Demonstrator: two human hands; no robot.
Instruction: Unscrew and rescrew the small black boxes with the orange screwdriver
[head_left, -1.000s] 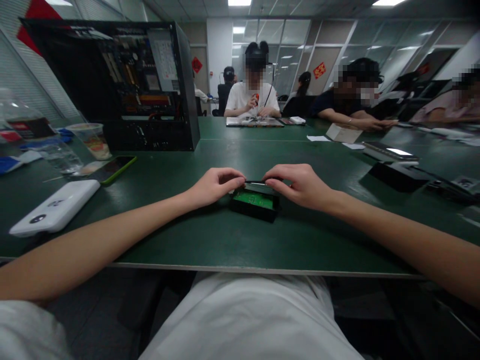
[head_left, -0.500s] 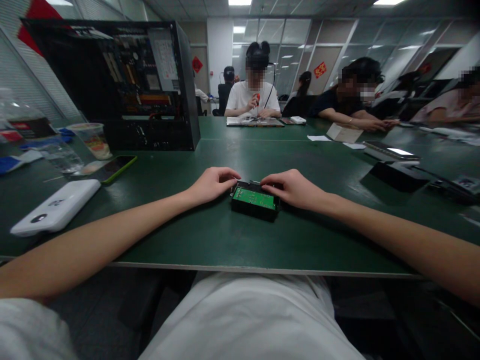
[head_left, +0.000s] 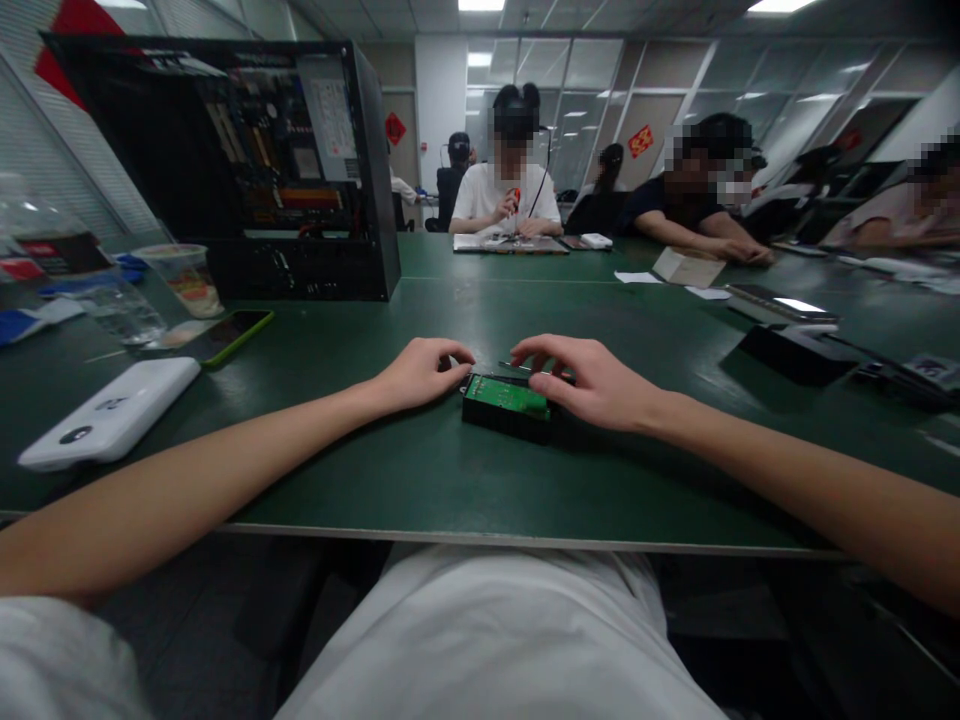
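Observation:
A shallow black plastic case (head_left: pixel 504 420) with a green circuit board (head_left: pixel 504 392) in it lies on the table in front of me. At its back left corner is my left hand (head_left: pixel 424 375), thumb and fingers curved with a gap between them; whether the thumb touches the corner I cannot tell. My right hand (head_left: pixel 592 380) hovers over the case's right end, fingers apart, thumb above the board. Behind the case, partly under my right fingers, lies a thin metal rod (head_left: pixel 514 366); a bit of red shows near it, and the rest is hidden.
A large open computer case (head_left: pixel 379 180) stands at the back left. Nearer are a plastic cup (head_left: pixel 184 280), a phone (head_left: pixel 238 337) and a white power bank (head_left: pixel 112 413). To the right lies a black box (head_left: pixel 795 352). Across the green table (head_left: pixel 450 480) sit several people.
My right hand has lifted from the case's right end, and its fingers have spread over the board. My left fingertips have drawn slightly away to the left. The case stays about where it was.

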